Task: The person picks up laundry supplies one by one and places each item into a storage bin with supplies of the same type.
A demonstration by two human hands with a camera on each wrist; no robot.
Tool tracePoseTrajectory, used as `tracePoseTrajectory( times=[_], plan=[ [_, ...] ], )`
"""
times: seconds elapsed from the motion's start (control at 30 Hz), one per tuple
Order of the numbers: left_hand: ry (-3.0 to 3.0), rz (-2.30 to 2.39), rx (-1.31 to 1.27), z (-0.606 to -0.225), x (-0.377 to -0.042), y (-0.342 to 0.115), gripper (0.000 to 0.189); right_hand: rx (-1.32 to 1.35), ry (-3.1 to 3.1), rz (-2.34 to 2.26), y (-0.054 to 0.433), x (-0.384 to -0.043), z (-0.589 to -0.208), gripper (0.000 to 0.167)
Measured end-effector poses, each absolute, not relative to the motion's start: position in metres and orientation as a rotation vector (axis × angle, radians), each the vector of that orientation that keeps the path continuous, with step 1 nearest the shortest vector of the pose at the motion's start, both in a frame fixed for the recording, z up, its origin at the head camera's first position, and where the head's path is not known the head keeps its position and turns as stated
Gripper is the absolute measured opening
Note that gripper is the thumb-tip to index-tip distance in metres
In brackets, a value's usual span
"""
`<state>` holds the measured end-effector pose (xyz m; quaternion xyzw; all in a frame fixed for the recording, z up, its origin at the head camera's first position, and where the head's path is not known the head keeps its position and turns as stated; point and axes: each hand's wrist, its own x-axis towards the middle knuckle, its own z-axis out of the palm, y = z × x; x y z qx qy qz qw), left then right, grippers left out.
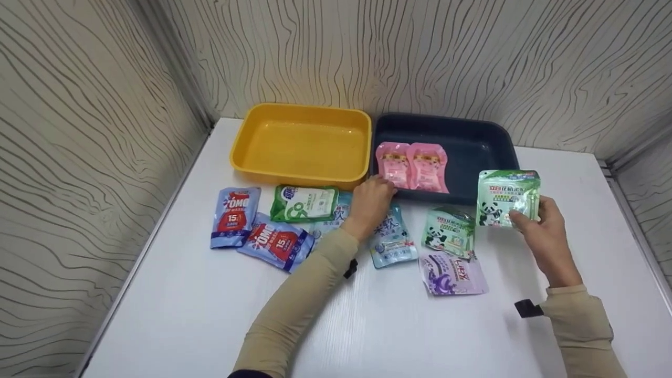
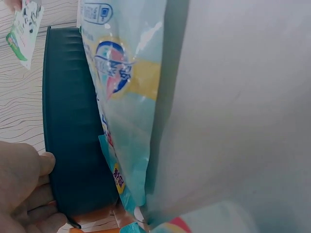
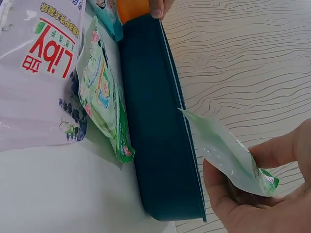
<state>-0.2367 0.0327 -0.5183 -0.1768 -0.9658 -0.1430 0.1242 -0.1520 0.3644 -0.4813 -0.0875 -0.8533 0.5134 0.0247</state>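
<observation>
My right hand (image 1: 543, 226) pinches a green and white panda detergent pouch (image 1: 506, 199) between thumb and fingers. This pouch (image 3: 228, 150) is held up by the dark blue tray's front right corner, overlapping the tray in the right wrist view. My left hand (image 1: 371, 202) grips the front left corner of the dark blue tray (image 1: 462, 197), its fingers (image 2: 46, 165) at the rim. Two pink pouches (image 1: 412, 167) lie side by side inside that tray. Below my left hand, light blue pouches (image 1: 394, 244) lie on the table, partly hidden by the hand and forearm.
A yellow tray (image 1: 302, 181) stands left of the dark blue one. Two blue OMO pouches (image 1: 235, 218) and a green and white pouch (image 1: 307, 203) lie before it. Another panda pouch (image 1: 449, 231) and a purple Liby pouch (image 1: 452, 274) lie at the right. Patterned walls (image 1: 420, 58) enclose the table.
</observation>
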Motion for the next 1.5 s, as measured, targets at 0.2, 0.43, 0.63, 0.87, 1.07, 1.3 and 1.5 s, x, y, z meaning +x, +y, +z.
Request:
tracePoseTrajectory(
  times=[0.2,0.43,0.63,0.87,1.07,1.3,1.5],
  plan=[
    [-2.825,-0.426,-0.527,-0.519,-0.238,0.034,0.025,-0.271,-2.581,1.705,0.364,-0.165,-0.480,0.068],
    [-2.812,-0.457,-0.532,-0.519,-0.238,0.032,0.024,-0.281,-2.548,1.805,0.360,-0.186,-0.477,0.074],
    [-2.801,-0.440,-0.517,-0.520,-0.238,0.030,0.024,-0.276,-2.513,1.904,0.358,-0.206,-0.474,0.078],
    [-2.797,-0.432,-0.522,-0.521,-0.238,0.032,0.024,-0.327,-2.431,2.112,0.359,-0.224,-0.474,0.084],
    [-2.813,-0.410,-0.516,-0.521,-0.238,0.034,0.025,-0.333,-2.470,2.097,0.358,-0.239,-0.478,0.086],
    [-2.816,-0.423,-0.511,-0.519,-0.237,0.035,0.025,-0.292,-2.539,1.978,0.355,-0.251,-0.484,0.080],
    [-2.808,-0.421,-0.508,-0.520,-0.238,0.033,0.024,-0.259,-2.684,1.816,0.351,-0.262,-0.487,0.081]
  ],
)
